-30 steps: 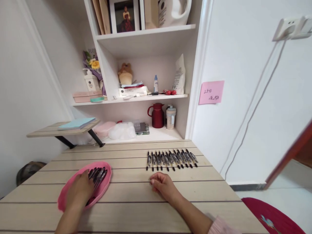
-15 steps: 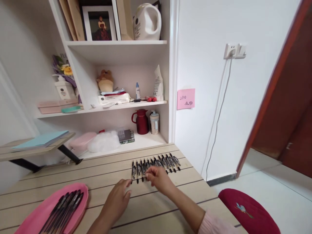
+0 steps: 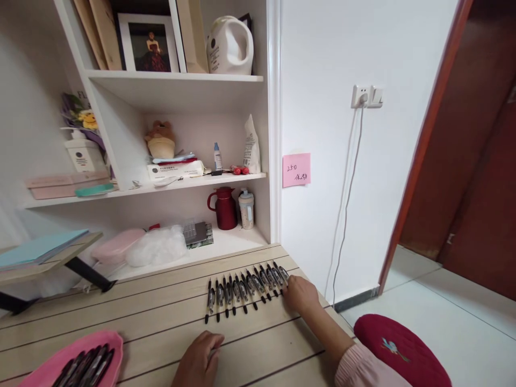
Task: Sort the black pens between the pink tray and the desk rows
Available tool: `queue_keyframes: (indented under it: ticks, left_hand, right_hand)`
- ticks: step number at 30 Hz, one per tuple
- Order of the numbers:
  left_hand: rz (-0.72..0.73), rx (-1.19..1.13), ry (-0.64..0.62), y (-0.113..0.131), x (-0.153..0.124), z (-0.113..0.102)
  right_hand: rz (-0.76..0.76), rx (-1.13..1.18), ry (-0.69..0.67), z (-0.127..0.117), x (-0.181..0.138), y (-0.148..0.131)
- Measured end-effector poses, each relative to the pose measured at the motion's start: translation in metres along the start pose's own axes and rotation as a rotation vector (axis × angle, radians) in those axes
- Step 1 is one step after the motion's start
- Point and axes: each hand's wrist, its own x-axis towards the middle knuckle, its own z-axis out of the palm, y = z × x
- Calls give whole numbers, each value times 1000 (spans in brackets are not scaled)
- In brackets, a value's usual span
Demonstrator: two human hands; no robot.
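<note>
Across the wooden table lies a slanting row of several black-and-clear pens [image 3: 243, 290], side by side with their dark tips pointing away from me. At the right end of this row, my right hand [image 3: 300, 294] has its fingers closed at the lower part of the last pen [image 3: 283, 273]; its fingertips are partly hidden. My left hand [image 3: 200, 359] rests on the table below the row's left end, apart from the pens. Its fingers are loosely bent, the thumb stands a little off, and nothing shows in it. More pens [image 3: 86, 367] lie bundled in a pink tray [image 3: 114, 344] at lower left.
A white shelf unit [image 3: 177, 78] rises behind the table [image 3: 161, 317], with a red jug [image 3: 226, 208] and a cup [image 3: 246, 208] on its lowest level. A small raised stand [image 3: 78, 250] is at left. A dark red stool [image 3: 399, 349] stands beyond the right edge.
My right hand has moved from the middle of the pen row to its right end. My left hand has drawn back toward me, off the row's left end. The view has shifted slightly.
</note>
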Motion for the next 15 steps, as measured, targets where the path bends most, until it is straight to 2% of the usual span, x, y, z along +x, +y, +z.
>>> queue_keyframes:
  ticks: [5, 8, 11, 13, 15]
  left_hand:
    - [25, -60, -22, -2, 0, 1]
    - [-54, -223, 28, -1, 4, 8]
    - [-283, -613, 90, 8, 12, 17]
    - [-418, -955, 117, 16, 18, 20]
    - [-482, -1246, 165, 23, 20, 20]
  right_hand:
    - [4, -10, 8, -3, 2, 4]
    - [5, 12, 59, -19, -4, -6]
    - [-98, 139, 74, -32, -28, -36]
    - [-269, 282, -9, -31, -53, -63]
    - [-396, 337, -86, -25, -79, -86]
